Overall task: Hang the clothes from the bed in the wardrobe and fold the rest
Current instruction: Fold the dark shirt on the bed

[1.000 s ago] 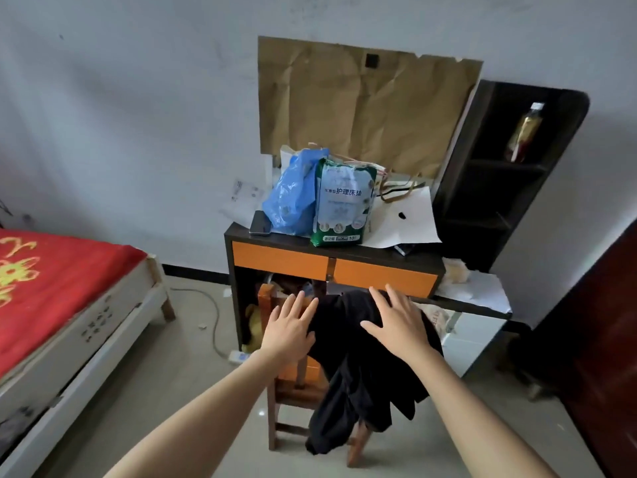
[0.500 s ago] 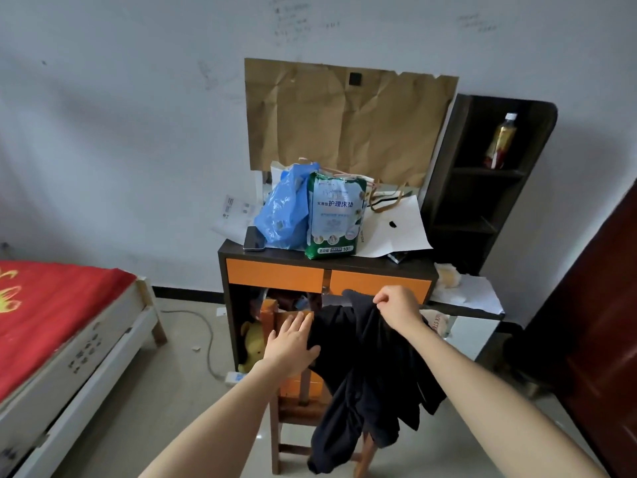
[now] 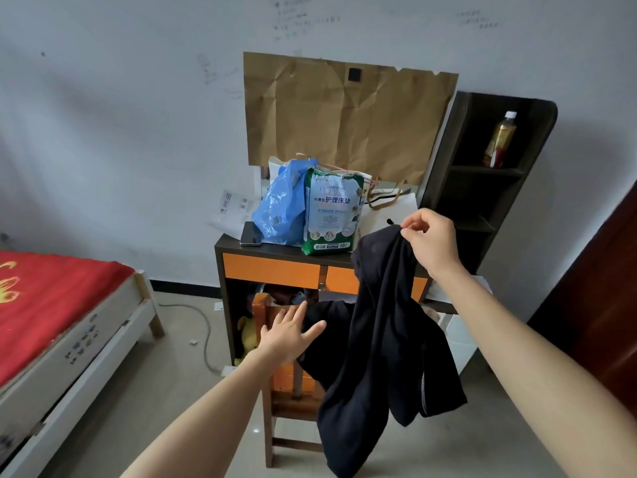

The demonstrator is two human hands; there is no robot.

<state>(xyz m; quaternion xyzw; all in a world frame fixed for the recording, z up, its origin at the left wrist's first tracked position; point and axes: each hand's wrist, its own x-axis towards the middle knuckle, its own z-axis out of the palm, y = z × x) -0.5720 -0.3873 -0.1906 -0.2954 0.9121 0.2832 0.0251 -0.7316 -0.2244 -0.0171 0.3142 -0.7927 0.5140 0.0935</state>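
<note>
One black garment (image 3: pixel 386 339) hangs over the wooden chair (image 3: pixel 289 407); the left hand (image 3: pixel 287 338), fingers spread and holding nothing, touches its lower fold, while the right hand (image 3: pixel 431 241) pinches its top edge up before the tabletop (image 3: pixel 275 248). Lifting straight up should clear the chair without snagging.

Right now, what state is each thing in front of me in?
black garment: held up, hanging unfolded
right hand: pinching the garment's top
left hand: open, fingers spread, at the garment's edge
drawers: shut
bottle: upright, capped, on a shelf
phone: flat on the desk
</note>
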